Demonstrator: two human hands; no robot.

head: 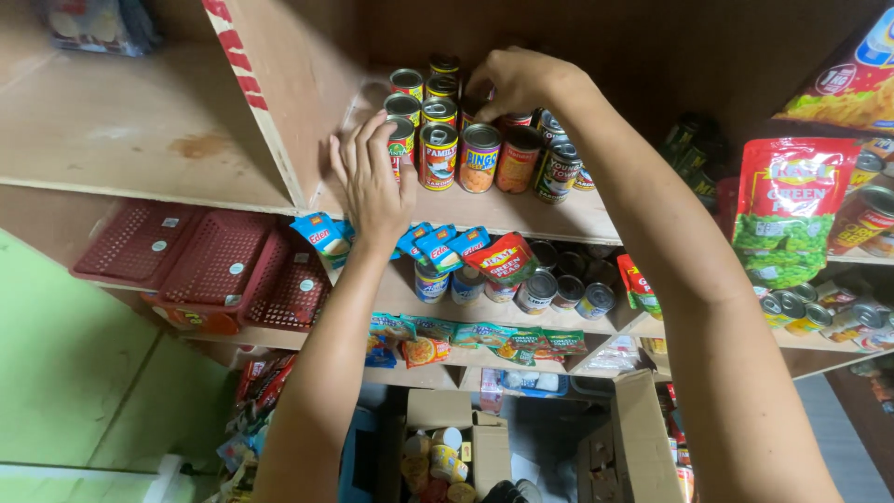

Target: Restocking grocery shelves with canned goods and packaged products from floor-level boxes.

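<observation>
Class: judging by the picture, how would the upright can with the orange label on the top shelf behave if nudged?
The orange-label can looks rigid metal, probably heavy for its size. Upright on its flat end, it would likely slide, not roll. Neighbouring cans crowd it, so a push may shift them.

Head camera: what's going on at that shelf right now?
A person is reaching both hands among the tin cans standing in rows on a plywood shelf. The left hand rests against the leftmost cans; the right hand reaches over the back rows. Below, red baskets lie on the lower shelf and an open cardboard box stands on the floor.
</observation>
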